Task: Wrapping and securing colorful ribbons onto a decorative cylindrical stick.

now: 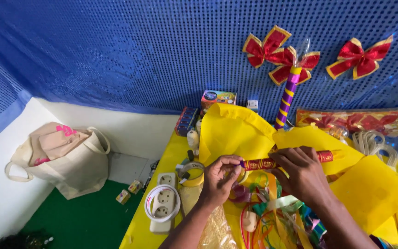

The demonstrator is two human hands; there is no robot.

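Forearms come up from the bottom edge toward the middle of the yellow-covered table (pixel 140 226), which runs along a wall hung with blue sequinned cloth (pixel 139 50). Sheets of yellow non-woven fabric (pixel 236 131) lie bunched across the table, some standing up behind the hands. Left of the table, a cream canvas tote bag with pink print (pixel 63 159) leans in the white corner above green flooring. Three red ribbon bows edged in gold (pixel 359 57) are pinned to the cloth, and a purple-and-yellow striped stick (pixel 287 97) leans against it.

Both hands hold a slim red tube printed with gold pattern (pixel 260 163). Its long axis lies nearly level, running left to right across the view and tilting slightly upward to the right, where its far end (pixel 326 157) sticks out past the knuckles. The right hand (pixel 300 173) has its grip wrapped over the tube's middle. The left hand (pixel 219 177) pinches the near end between thumb and fingertips, grip clamped on it.

A white power strip (pixel 164 203) with a ring of tape (pixel 162 210) on it lies at the table's left edge, and tangled coloured ribbons (pixel 272 216) lie under the hands.
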